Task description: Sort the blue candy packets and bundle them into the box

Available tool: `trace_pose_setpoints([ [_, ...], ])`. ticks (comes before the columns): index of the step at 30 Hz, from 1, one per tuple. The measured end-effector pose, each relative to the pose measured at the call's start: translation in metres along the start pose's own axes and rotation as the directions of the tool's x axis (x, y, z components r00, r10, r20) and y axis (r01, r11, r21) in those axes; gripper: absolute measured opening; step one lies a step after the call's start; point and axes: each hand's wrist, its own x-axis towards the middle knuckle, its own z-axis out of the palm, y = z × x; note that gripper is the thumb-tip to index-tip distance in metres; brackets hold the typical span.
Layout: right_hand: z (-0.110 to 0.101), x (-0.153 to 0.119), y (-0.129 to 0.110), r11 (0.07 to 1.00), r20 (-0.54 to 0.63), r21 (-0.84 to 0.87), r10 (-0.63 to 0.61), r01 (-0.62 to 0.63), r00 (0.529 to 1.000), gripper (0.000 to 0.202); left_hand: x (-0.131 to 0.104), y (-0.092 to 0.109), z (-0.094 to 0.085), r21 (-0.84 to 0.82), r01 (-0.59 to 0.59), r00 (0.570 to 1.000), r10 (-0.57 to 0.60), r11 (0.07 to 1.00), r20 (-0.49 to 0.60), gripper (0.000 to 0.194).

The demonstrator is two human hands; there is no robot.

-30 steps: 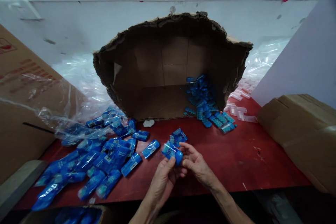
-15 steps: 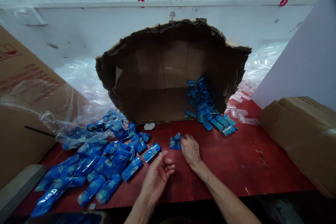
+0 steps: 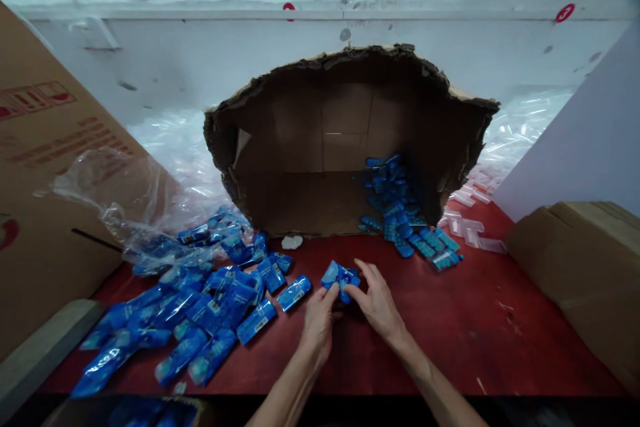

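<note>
Several small blue printed packets (image 3: 340,278), bunched together, are held between my two hands just in front of the cardboard box's mouth. My left hand (image 3: 319,323) pinches their lower edge, thumb on top. On the other side, my right hand (image 3: 379,301) has its thumb and forefinger around the right edge. Its other fingers are partly hidden. Left of my hands spreads a large pile of blue packets (image 3: 215,310); a single packet (image 3: 294,293) lies nearest my left hand. Whether the held packets are sealed cannot be made out.
A torn-edged cardboard box (image 3: 305,210) lies open toward me, with blue blister-like packs (image 3: 393,197) inside at right, spilling onto the red table (image 3: 450,340). Clear plastic pieces (image 3: 470,230) lie beyond. Cartons stand left (image 3: 60,147) and right (image 3: 575,267). Plastic film (image 3: 135,207) covers part of the pile.
My left hand has moved right and up and taken hold of the packets. My right hand has shifted its grip on them, its fingers spreading. The view has shifted slightly.
</note>
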Motion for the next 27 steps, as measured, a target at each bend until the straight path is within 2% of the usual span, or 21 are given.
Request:
trace_pose_setpoints([
  [2, 0.003, 0.004, 0.006, 0.971, 0.105, 0.188, 0.130, -0.148, 0.986, 0.022, 0.002, -0.002, -0.002, -0.014, 0.004, 1.000, -0.004, 1.000, 0.020, 0.027],
  [4, 0.006, 0.007, 0.010, 0.944, 0.181, 0.261, 0.156, -0.200, 0.971, 0.022, 0.004, -0.004, -0.003, -0.006, 0.015, 1.000, -0.015, 1.000, 0.022, 0.026],
  [8, 0.011, 0.009, 0.011, 0.944, 0.201, 0.273, 0.135, -0.188, 0.970, 0.026, 0.006, -0.006, -0.002, 0.050, -0.013, 1.000, 0.013, 0.999, -0.010, 0.026],
  [11, 0.013, 0.010, 0.012, 0.941, 0.211, 0.280, 0.131, -0.189, 0.969, 0.029, 0.003, -0.003, 0.002, -0.028, -0.008, 1.000, 0.008, 1.000, -0.008, 0.025],
  [15, 0.008, 0.013, 0.018, 0.941, 0.239, 0.273, 0.137, -0.201, 0.961, 0.033, 0.000, 0.004, 0.005, -0.073, 0.084, 0.990, -0.075, 0.994, 0.123, 0.024],
  [17, 0.003, 0.016, 0.021, 0.946, 0.279, 0.253, 0.129, -0.202, 0.952, 0.034, 0.001, 0.006, 0.004, -0.039, 0.123, 0.979, -0.115, 0.992, 0.166, 0.024],
  [22, 0.002, 0.032, 0.026, 0.980, 0.339, 0.098, 0.133, -0.175, 0.931, 0.035, 0.000, 0.005, 0.000, -0.010, 0.172, 0.968, -0.167, 0.985, 0.186, 0.024],
  [27, 0.005, 0.041, 0.018, 0.976, 0.294, -0.200, 0.143, -0.086, 0.945, 0.023, -0.007, 0.003, -0.011, -0.013, 0.206, 0.974, -0.204, 0.978, 0.102, 0.025],
])
